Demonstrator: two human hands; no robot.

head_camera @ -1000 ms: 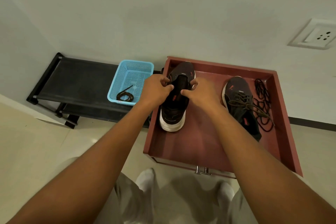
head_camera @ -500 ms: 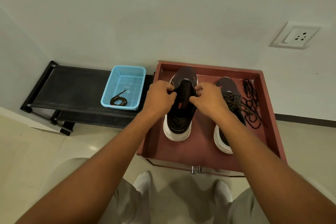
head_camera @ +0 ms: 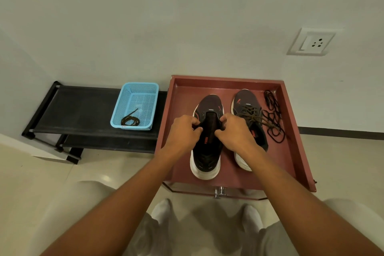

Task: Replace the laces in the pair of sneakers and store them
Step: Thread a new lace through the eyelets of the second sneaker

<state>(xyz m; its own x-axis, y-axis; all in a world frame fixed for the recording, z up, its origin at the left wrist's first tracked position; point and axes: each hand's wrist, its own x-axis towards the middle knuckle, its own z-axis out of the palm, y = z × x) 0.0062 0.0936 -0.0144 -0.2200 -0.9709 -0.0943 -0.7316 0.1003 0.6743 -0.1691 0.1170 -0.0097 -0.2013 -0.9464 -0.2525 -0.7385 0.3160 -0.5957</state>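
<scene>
A plain pale wall (head_camera: 166, 16) filled the upper view, bearing a white switch-and-socket plate (head_camera: 311, 42) at right. A dark skirting strip (head_camera: 340, 131) met the glossy cream tiled floor (head_camera: 37, 183). A low black rack (head_camera: 83, 114) stood against the wall.

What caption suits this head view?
Both hands grip an unlaced sneaker in a red tray.

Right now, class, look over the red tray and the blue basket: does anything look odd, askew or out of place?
The pair looks mismatched: the dark sneaker with the white sole that both hands grip has no lace showing, while its laced twin beside it does. A loose black lace sprawls untidily along the red wooden tray.
</scene>
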